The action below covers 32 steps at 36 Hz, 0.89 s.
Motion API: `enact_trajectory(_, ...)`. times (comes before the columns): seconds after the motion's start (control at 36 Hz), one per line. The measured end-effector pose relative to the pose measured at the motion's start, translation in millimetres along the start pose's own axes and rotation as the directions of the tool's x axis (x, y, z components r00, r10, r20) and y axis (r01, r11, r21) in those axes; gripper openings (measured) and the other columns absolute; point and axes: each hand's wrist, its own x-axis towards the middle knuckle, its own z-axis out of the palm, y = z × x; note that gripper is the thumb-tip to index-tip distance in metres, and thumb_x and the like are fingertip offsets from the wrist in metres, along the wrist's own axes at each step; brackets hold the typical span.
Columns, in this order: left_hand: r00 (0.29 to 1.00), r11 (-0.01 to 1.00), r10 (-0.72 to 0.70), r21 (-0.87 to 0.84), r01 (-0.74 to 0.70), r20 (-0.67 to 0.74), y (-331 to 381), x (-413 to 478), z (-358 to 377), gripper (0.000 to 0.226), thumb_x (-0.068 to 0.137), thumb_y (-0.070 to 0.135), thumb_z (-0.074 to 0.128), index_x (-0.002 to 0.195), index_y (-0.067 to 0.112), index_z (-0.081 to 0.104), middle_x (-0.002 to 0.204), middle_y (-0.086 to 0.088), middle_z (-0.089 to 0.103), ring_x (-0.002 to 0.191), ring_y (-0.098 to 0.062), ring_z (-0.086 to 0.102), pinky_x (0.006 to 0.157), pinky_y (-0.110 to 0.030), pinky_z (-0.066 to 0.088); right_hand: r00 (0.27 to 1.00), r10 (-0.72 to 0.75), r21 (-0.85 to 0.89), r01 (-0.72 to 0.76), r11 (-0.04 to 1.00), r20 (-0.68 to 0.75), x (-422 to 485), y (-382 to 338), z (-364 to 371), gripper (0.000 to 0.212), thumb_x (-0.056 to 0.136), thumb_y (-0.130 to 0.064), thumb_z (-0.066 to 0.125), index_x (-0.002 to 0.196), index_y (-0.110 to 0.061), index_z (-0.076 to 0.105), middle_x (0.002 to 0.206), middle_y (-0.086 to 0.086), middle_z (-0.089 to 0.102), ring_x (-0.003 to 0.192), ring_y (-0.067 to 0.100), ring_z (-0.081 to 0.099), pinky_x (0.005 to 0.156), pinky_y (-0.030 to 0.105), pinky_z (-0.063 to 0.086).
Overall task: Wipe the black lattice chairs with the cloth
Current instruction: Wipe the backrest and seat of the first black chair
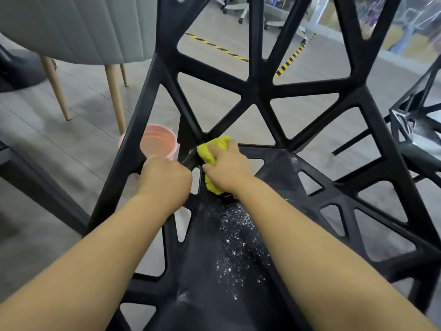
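Step in hand: wiping the rear left corner of the seat of the black lattice chair point(257, 87), where the seat meets the backrest.
Cloth: the yellow cloth point(212, 149) is bunched and pressed into that corner.
Right hand: the right hand point(226, 168) lies over the cloth, fingers and thumb curled round the bundle, bearing down.
Left hand: the left hand point(167, 177) is closed round a strut at the seat's left edge, just beside the cloth; judged to steady the chair.
Soil: white specks point(236, 232) lie scattered along the seat's middle, unwiped.
Recommended: draw the cloth forward from the corner in overlapping passes; work it into the strut joints.
Risk: specks may drop through the openings; fold the cloth to trap them.
Noted: a pink bucket point(160, 142) stands on the floor behind the left edge.
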Motion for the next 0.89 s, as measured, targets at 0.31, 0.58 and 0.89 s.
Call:
enact_trajectory(0.31,0.998,0.999,0.013,0.041,-0.011,-0.054,2,-6,1,0.022,0.087,0.009,0.041,0.097,0.016,0.059,0.098,0.001,0.063,0.089,-0.020,0.061,0.069,-0.028,0.034,0.989,-0.149,-0.225,0.148,0.963,0.013,-56,37,6,0.049,0.090,-0.039,0.050,0.137,-0.042,0.038,0.135,0.005,0.034,0.108,0.034,0.049,0.081,0.038,0.043)
enact_trajectory(0.58,0.998,0.996,0.046,0.076,-0.042,-0.051,1,-4,10,0.050,0.092,0.021,0.036,0.141,0.026,0.034,0.096,0.004,0.062,0.089,-0.019,0.059,0.071,-0.031,0.031,0.840,0.468,-0.172,-0.522,0.835,-0.274,-60,124,-18,0.038,0.091,-0.027,0.043,0.129,-0.029,0.040,0.136,0.016,0.028,0.109,0.043,0.043,0.088,0.048,0.036)
enact_trajectory(0.89,0.997,0.995,0.071,0.073,-0.069,-0.030,-2,0,-2,0.034,0.091,0.017,0.038,0.121,0.024,0.053,0.085,0.001,0.055,0.067,-0.021,0.040,0.048,-0.027,0.016,0.993,0.088,-0.044,-0.092,0.995,-0.082,-49,4,22,0.045,0.096,-0.038,0.041,0.140,-0.030,0.034,0.145,0.017,0.020,0.100,0.038,0.055,0.078,0.036,0.043)
